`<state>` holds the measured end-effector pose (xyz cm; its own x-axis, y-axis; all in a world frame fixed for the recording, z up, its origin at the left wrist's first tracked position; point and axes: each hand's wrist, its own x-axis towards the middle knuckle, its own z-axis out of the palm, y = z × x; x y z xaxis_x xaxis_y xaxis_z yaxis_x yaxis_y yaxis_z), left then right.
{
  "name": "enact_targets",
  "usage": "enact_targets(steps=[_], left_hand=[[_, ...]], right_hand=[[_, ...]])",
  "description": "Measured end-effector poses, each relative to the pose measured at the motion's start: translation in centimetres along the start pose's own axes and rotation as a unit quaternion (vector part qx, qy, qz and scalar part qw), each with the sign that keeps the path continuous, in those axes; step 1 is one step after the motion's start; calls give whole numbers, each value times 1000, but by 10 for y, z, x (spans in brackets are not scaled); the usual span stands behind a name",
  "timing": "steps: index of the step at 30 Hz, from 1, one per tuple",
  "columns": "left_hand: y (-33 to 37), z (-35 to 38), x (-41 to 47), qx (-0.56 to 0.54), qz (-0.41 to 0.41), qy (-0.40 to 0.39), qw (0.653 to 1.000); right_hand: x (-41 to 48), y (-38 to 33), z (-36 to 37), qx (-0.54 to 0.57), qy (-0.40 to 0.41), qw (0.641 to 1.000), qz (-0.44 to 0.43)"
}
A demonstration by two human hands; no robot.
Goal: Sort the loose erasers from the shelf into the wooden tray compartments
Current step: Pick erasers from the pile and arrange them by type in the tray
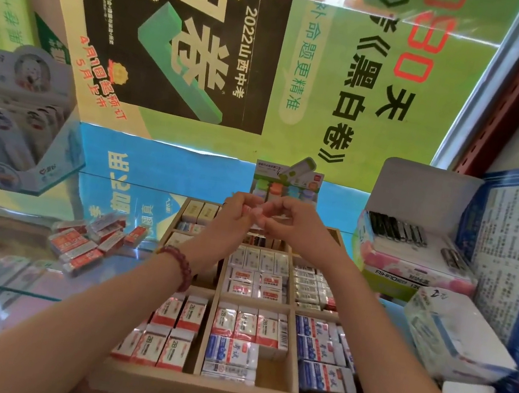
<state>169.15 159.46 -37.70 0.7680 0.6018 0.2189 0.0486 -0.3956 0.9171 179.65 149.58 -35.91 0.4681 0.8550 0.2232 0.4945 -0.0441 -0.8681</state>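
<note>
Left hand [236,213] and right hand [294,224] are jointly pinching a small item [259,221] — identity unclear; the tray [230,392] beneath them is filling, and loose erasers [91,241] to their left are awaiting sorting.

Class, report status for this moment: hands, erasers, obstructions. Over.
Left hand, right hand fingertips together above wooden tray, contents unclear. Loose erasers piled left of tray. Nothing blocking.

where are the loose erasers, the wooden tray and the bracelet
loose erasers [83,246]: head view, middle of the pile
wooden tray [220,392]: head view, its bare front rim
bracelet [184,267]: head view, beads on the wrist
</note>
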Motion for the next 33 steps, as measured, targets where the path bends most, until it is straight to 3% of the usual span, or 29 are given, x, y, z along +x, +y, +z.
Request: enact_targets(steps=[3, 6, 10, 17, 20, 23, 25, 28, 33], left_hand=[[-10, -3, 0, 63, 49, -1, 997], [-20, -16, -4, 164, 91, 34, 982], [-33, -30, -4, 292, 81, 80, 950], [-39, -32, 0, 230, 42, 127, 964], [-40, -33, -2, 222, 46, 121, 966], [-40, -34, -3, 225, 47, 117, 966], [-38, -34, -3, 223, 48, 119, 966], [-38, -34, -4, 211, 41, 120, 969], [-38, -34, -3, 206, 33, 124, 970]], right_hand=[[0, 7, -6, -42, 11, 999, 6], [-2, 13, -9, -198, -3, 980, 12], [0, 16, -1, -254, -42, 966, -7], [6, 20, 10, -242, -95, 965, -22], [2, 15, 3, -254, -47, 966, -13], [-2, 6, -6, -384, 26, 923, 9], [-2, 2, -6, -437, -9, 898, 48], [0, 3, 3, -415, -60, 905, 77], [1, 3, 16, -356, -78, 927, 86]])
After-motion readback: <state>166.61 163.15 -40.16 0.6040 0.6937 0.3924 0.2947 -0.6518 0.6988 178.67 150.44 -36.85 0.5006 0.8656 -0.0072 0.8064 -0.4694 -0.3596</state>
